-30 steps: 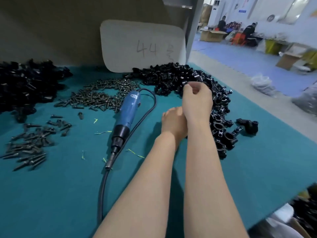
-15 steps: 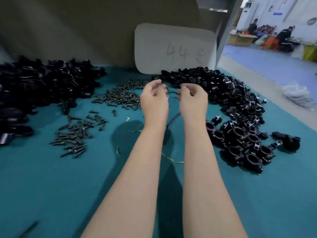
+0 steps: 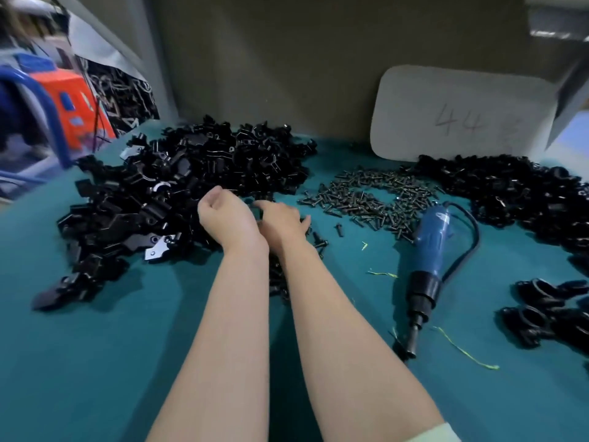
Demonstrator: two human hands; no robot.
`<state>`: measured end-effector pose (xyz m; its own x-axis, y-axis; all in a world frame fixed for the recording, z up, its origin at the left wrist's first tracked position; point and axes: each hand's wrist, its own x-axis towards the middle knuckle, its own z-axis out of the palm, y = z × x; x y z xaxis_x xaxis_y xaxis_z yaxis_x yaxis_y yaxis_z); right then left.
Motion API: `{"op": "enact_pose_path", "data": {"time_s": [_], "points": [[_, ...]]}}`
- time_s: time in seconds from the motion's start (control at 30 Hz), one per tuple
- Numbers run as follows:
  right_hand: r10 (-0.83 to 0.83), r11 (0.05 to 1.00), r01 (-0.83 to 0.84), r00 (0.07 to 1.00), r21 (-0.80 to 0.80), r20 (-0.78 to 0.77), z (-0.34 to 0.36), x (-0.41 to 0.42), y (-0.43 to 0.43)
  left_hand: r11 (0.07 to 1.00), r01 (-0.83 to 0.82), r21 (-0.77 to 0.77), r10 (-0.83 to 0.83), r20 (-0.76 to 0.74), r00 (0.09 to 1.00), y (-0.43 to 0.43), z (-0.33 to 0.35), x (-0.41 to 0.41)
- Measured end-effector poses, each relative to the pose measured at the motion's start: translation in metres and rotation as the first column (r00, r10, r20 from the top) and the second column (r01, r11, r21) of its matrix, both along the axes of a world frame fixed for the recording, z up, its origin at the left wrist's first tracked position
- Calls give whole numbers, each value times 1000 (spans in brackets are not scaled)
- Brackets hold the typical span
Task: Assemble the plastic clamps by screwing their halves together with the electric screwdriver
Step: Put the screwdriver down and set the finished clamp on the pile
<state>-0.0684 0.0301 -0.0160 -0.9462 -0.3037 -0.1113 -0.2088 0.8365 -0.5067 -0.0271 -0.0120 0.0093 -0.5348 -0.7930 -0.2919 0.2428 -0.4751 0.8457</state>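
A big heap of black plastic clamp halves [image 3: 178, 186] covers the left of the teal table [image 3: 95, 362]. My left hand [image 3: 226, 218] sits at the heap's right edge with its fingers curled; what is inside them is hidden. Close beside it, my right hand [image 3: 280, 223] pinches a black clamp half [image 3: 255, 213] between the two hands. A spread of dark screws [image 3: 366, 193] lies behind them to the right. The blue electric screwdriver [image 3: 433, 237] lies untouched on the table further right, bit pointing toward me.
A second heap of black clamp parts [image 3: 510, 193] fills the far right, with assembled clamps [image 3: 541, 311] nearer me. A white card marked 44 [image 3: 462, 113] leans on the back wall. A few loose screws [image 3: 320, 239] lie by my right wrist. An orange crate [image 3: 73, 100] stands beyond the left edge.
My view has swung left. Both hands moved from the right-hand heap, across the screws, to the left heap of clamp halves. The screwdriver has stayed where it lay.
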Motion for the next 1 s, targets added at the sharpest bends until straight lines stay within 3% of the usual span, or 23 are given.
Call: {"op": "enact_pose_path", "data": {"time_s": [0.1, 0.2, 0.27, 0.33, 0.47, 0.57, 0.67, 0.77, 0.83, 1.0], "points": [[-242, 929, 188, 960, -318, -140, -2, 0, 7, 999, 7, 32, -7, -3, 1000, 0, 0, -2], [-402, 630, 282, 916, -724, 7, 11, -3, 38, 997, 74, 15, -74, 18, 997, 10, -2, -4], [-381, 450, 287, 918, -846, 109, 22, -6, 68, 985, 171, -8, -171, 47, 984, 21, -3, -7], [-364, 376, 246, 926, -893, 102, 29, -4, 96, 938, 347, -6, -347, 29, 937, 39, 1, -11], [-461, 419, 206, 887, -884, -12, 38, 10, 140, 726, 682, -88, -686, -23, 727, 93, 15, -19], [-506, 496, 223, 859, -839, -70, 42, 22, 176, 628, 747, -217, -752, 77, 655, 140, 23, -24], [-543, 533, 243, 833, -811, -107, 43, 25, 212, 630, 750, -202, -748, 99, 656, 177, 24, -32], [-714, 472, 403, 696, -784, -73, 34, 9, 245, 674, 728, -125, -736, -30, 677, 209, 24, -45], [-806, 453, 596, 592, -663, -19, 24, -10, 266, 701, 708, -86, -713, -100, 694, 226, 21, -55], [-814, 505, 806, 564, -309, 140, 7, -58, 289, 657, 754, 3, -747, -134, 651, 252, 10, -83]]}}
